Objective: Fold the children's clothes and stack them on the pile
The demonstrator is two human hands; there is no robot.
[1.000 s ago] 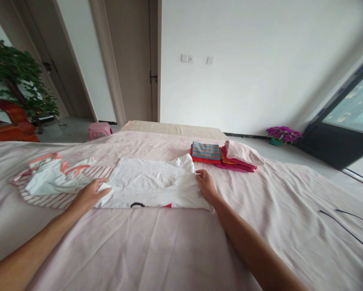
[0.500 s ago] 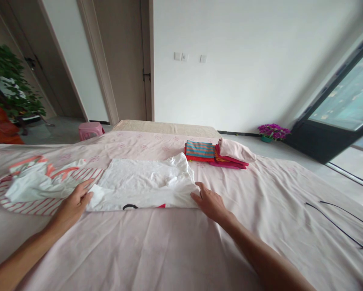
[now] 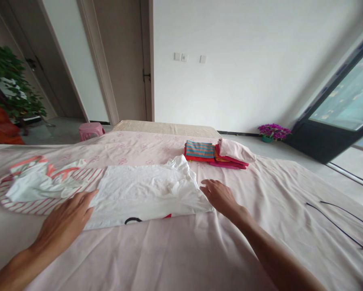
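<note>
A white shirt (image 3: 145,194) lies folded lengthwise on the pink sheet (image 3: 169,254), with bits of a black and red print along its near edge. My left hand (image 3: 68,214) is open, fingers stretched over the shirt's left end. At the other end, my right hand (image 3: 220,196) is open too, its fingers extended beside the shirt's right edge; whether they touch the cloth I cannot tell. Left of the shirt lie crumpled white clothes with orange trim (image 3: 45,182) on a red-and-white striped garment (image 3: 32,207).
Folded clothes (image 3: 199,149) in striped, red and pink cloth are stacked toward the far side. Black cords (image 3: 335,224) rest at the right. Beyond the bed are a pink stool (image 3: 92,131), purple flowers (image 3: 273,131) and a leafy plant (image 3: 11,81).
Both hands have loosened from the shirt and their fingers are now straighter. The shirt's near edge has come toward me and lies flatter, its left corner spread out.
</note>
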